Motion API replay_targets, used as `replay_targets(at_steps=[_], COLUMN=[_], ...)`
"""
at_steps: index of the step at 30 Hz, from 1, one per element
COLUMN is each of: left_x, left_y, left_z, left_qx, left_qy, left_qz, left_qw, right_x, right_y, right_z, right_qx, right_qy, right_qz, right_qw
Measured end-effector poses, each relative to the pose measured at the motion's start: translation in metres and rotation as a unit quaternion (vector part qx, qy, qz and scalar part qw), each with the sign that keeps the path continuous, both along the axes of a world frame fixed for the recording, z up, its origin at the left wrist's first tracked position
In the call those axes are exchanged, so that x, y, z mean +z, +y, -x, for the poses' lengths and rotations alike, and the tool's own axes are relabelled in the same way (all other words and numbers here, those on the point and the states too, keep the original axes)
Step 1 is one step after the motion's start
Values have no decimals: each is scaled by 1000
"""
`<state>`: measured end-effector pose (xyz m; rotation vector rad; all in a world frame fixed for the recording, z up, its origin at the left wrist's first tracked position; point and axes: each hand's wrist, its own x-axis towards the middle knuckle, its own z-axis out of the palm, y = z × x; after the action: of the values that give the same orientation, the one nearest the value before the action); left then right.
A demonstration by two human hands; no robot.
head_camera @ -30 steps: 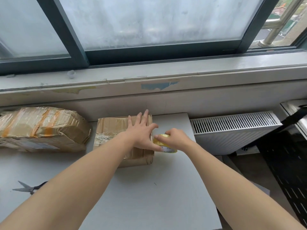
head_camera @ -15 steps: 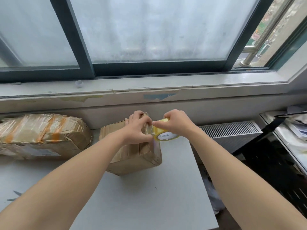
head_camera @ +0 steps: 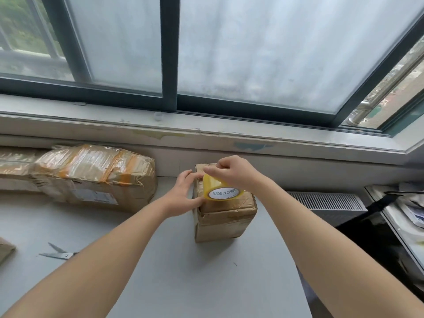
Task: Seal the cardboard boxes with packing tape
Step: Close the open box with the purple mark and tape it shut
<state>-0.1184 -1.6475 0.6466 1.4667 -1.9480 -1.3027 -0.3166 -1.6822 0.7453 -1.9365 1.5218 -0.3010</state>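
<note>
Box (head_camera: 226,226) stood on end on the desk (head_camera: 183,276) — long axis upright, brown, creased, tape-glossed; left hand (head_camera: 183,193) gripped its side, right hand (head_camera: 234,172) clasped the yellow tape (head_camera: 220,189) at its top.

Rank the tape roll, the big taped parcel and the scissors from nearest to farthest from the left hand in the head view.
1. Tape roll, just right of the left hand, over the small box.
2. Big taped parcel, to its left, by the wall.
3. Scissors, far left, toward the table's near edge.
</note>
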Motion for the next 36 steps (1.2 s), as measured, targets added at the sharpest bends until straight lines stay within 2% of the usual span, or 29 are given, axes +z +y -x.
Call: replay_targets(at_steps=[6,10,13,17,21,24,29,36], left_x=[3,8,5,-9,-14,-16,-23,-10], left_y=[1,-14,-24,-32,-26,-28,-32,-25], left_z=[-6,7,20,35,39,35,32,43], left_qx=[-45,60,92,117,138,139,152,166], left_qy=[46,134,129,118,185,175,195,233], left_qz=[-26,-49,-22,-60,-92,-89,-76,-104], left_qw=[998,988,987,984,969,971,966,953], right_x=[7,14,13,12,10,15,26,17], right_y=[2,4,6,1,-9,-12,-20,-22], right_z=[19,31,31,26,27,24,28,39], right_qx=[37,28,29,35,49,71,115,106], right_qy=[1,-18,-21,-12,40,97,257,291], right_qz=[-40,-45,-58,-54,-42,-23,24,42], right_qw=[999,998,998,998,997,993,959,950])
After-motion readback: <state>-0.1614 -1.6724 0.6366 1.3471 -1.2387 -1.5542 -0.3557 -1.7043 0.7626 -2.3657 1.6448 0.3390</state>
